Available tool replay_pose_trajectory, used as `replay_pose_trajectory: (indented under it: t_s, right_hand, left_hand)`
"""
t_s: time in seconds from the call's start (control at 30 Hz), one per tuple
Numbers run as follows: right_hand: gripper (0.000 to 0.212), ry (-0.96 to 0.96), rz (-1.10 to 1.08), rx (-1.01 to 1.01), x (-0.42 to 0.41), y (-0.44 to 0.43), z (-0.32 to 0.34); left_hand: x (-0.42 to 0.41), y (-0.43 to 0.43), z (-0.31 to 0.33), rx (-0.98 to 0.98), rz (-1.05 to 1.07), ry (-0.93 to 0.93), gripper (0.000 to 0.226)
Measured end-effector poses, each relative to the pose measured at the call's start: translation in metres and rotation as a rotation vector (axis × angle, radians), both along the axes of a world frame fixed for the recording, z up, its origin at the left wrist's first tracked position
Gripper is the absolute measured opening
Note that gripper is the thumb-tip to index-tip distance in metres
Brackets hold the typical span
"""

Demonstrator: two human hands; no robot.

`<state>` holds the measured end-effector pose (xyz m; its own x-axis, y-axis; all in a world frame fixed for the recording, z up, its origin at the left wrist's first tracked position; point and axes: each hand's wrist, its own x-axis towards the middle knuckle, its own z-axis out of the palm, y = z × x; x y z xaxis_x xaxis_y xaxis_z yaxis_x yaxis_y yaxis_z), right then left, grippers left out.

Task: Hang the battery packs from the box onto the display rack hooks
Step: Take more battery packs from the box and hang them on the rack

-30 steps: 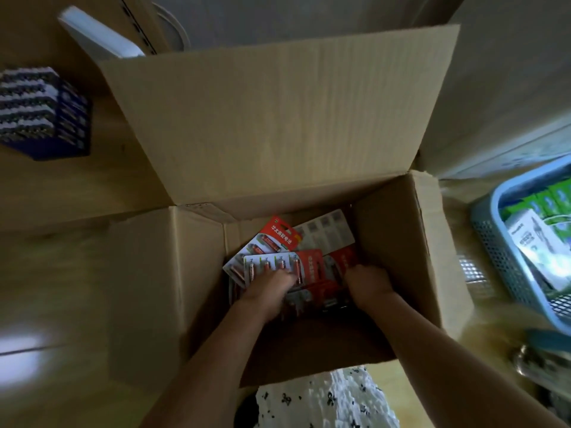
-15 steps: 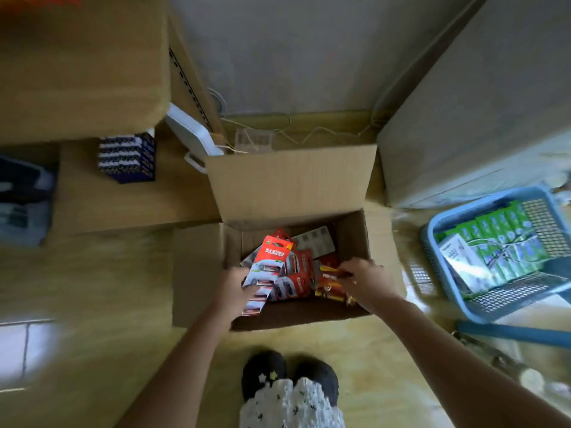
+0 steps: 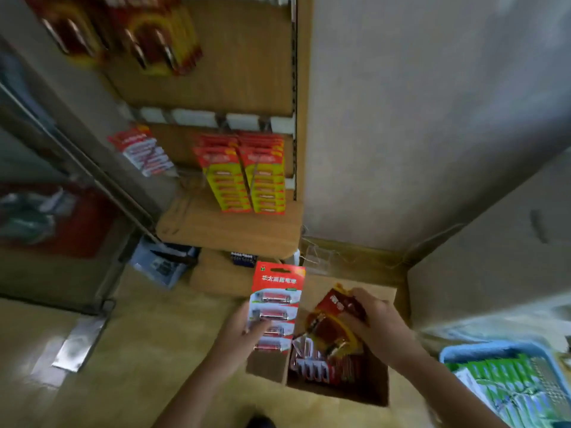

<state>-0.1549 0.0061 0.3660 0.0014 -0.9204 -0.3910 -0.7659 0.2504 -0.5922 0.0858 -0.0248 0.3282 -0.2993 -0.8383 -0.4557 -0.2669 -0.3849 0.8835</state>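
The left hand (image 3: 244,332) holds a red battery pack (image 3: 276,304) upright above the left edge of the open cardboard box (image 3: 375,384), thumb across its face. The right hand (image 3: 378,327) grips a bunch of darker red and yellow packs (image 3: 335,325) over the box, where more packs (image 3: 318,366) lie loose. The box stands on the floor (image 3: 148,350). Beyond it rises the display rack (image 3: 234,88), with yellow-and-red packs (image 3: 244,180) hanging in two rows and red-and-white packs (image 3: 142,152) to their left. A blue basket (image 3: 482,348) of green packs (image 3: 509,375) sits at the right.
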Motion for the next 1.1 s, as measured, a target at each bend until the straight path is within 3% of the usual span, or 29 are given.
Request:
replay_pose_trajectory:
  t_s: [0.23, 0.4, 0.5, 0.6, 0.8, 0.93, 0.97, 1.03, 1.1]
  right_hand:
    - [0.024, -0.01, 0.144, -0.214, 0.089, -0.062, 0.099]
    - [0.015, -0.274, -0.027, -0.369, 0.155, -0.097, 0.137]
    - [0.021, -0.579, -0.184, -0.391, 0.191, -0.122, 0.172]
    - [0.026, -0.718, -0.307, -0.532, 0.22, -0.155, 0.202]
    - [0.019, -0.687, -0.481, -0.652, 0.258, -0.221, 0.231]
    - [0.029, -0.599, -0.562, -0.674, 0.264, -0.244, 0.238]
    - [0.031, -0.576, -0.571, -0.671, 0.264, -0.248, 0.238]
    - [0.031, -0.541, -0.588, -0.672, 0.263, -0.253, 0.237]
    - [0.03, -0.504, -0.598, -0.687, 0.26, -0.259, 0.236]
  left_hand:
    - [0.081, -0.02, 0.091, -0.128, 0.177, 0.058, 0.025]
    - [0.147, -0.057, 0.109, -0.226, 0.242, 0.082, 0.028]
    - [0.18, -0.09, 0.123, -0.239, 0.228, 0.14, 0.062]
    - [0.207, -0.122, 0.126, -0.232, 0.188, 0.202, 0.086]
    - [0.236, -0.165, 0.118, -0.184, 0.1, 0.278, 0.089]
    - [0.239, -0.176, 0.115, -0.144, 0.053, 0.294, 0.036]
    - [0.239, -0.177, 0.114, -0.133, 0.048, 0.303, 0.032]
    - [0.238, -0.178, 0.112, -0.141, 0.042, 0.324, 0.035]
    - [0.236, -0.179, 0.11, -0.143, 0.036, 0.341, 0.056]
